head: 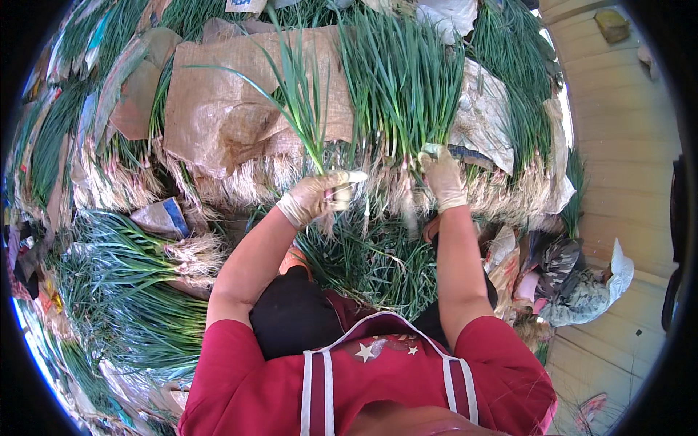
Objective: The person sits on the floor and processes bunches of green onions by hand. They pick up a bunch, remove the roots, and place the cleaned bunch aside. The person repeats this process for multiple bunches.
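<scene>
My left hand (322, 196), in a pale thin glove, is closed around the lower stems of a small bunch of green garlic plants (305, 109). Their leaves fan upward and the roots hang below my fingers. To the right, my right hand (443, 171), gloved too, touches the stem bases at the right side of a wide upright row of the same plants (403, 82). Whether its fingers grip a stem cannot be told. Blurred roots dangle between the hands. A brown woven sack (218, 98) lies over the plants behind my left hand.
Bundled plants (147, 294) lie at the left, roots (196, 253) towards me. Loose green leaves (376, 267) cover the ground between my legs. A whitish sack (482, 114) rests on the row at right. Crumpled cloths (572, 294) lie beside the ribbed tan floor (616, 180).
</scene>
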`<act>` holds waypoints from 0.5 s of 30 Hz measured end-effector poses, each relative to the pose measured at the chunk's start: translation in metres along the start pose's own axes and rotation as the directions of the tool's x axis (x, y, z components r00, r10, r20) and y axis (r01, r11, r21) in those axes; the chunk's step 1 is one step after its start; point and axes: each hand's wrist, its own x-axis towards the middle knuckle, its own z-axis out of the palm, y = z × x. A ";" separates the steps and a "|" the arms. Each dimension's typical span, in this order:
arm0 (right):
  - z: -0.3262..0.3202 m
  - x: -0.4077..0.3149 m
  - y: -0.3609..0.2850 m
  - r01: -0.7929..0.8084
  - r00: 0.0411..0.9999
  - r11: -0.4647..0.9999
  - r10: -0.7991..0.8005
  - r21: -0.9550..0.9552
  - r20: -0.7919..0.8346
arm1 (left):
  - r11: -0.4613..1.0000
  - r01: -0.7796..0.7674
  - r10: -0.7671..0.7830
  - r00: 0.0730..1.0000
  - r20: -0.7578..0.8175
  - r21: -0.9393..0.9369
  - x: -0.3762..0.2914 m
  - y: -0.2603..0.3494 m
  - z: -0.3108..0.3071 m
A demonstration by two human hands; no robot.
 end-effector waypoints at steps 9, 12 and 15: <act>0.085 -0.046 0.037 0.015 0.977 0.931 -0.092 -0.366 -0.195 | 0.776 0.124 0.255 0.835 -0.488 0.618 0.004 -0.014 -0.009; 0.067 -0.037 0.048 0.119 0.946 0.951 -0.195 -0.284 -0.258 | 0.817 0.113 0.184 0.878 -0.442 0.566 0.008 -0.008 0.002; 0.038 -0.041 0.017 0.300 0.864 0.928 -0.363 -0.222 -0.348 | 0.887 -0.038 0.176 0.949 -0.261 0.460 0.012 -0.012 0.007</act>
